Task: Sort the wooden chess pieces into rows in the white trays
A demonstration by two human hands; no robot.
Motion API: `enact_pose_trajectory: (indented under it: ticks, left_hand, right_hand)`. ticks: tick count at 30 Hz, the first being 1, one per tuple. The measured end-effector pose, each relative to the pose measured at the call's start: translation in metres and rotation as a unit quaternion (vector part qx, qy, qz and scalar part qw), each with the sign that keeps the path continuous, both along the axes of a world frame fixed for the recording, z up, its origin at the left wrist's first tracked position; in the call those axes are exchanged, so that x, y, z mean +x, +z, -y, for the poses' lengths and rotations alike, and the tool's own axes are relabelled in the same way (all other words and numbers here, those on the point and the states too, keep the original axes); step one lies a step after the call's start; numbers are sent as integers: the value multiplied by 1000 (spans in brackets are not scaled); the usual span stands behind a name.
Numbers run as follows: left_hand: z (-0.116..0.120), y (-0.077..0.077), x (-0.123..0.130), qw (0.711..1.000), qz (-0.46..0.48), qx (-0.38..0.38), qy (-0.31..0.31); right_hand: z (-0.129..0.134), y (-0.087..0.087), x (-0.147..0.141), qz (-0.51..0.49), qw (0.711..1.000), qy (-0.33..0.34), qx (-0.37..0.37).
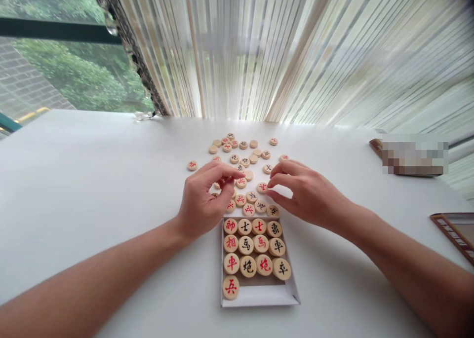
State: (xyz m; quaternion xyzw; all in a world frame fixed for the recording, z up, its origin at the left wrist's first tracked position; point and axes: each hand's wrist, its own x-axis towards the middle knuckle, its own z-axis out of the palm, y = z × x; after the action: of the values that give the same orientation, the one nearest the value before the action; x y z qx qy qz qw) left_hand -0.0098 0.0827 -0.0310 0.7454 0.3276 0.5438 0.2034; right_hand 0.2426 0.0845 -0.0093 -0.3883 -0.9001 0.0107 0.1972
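Right hand [307, 190]: grip part-open at red piece [262, 187], 12 o'clock from box [259, 296]; hold unclear. Left hand [205, 190]: grip nearly pinched, can't tell contents. Risk: tight spacing, a brush could scatter neighbouring pieces [249, 209].

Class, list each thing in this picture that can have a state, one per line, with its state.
White box: open, partly filled; nearest row holds one piece.
Pieces in the box: marked side up.
Scattered pieces: loose, some marked side up, some blank side up.
Left hand: fingers bent, over the pieces.
Right hand: fingertips at a red-marked piece, grip unclear.
Curtain: hanging; window uncovered at left.
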Motion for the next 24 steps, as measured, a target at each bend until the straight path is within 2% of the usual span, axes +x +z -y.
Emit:
enact_pose_trajectory:
  ticks: [4, 10, 16, 24]
  left_hand:
    - [0, 1, 1, 1000, 0, 0, 2]
    - [0, 0, 0, 1000, -2, -2, 0]
    - [-1, 0, 1, 1000, -1, 3, -6]
    - [0, 1, 1, 1000, -5, 1, -1]
  right_hand:
    - [-1, 3, 2, -5, 999, 8, -45]
    - [-1, 4, -1, 41, 994, 64, -75]
    - [0, 5, 1, 54, 996, -3, -76]
    - [-1, 8, -1, 46, 990, -19, -130]
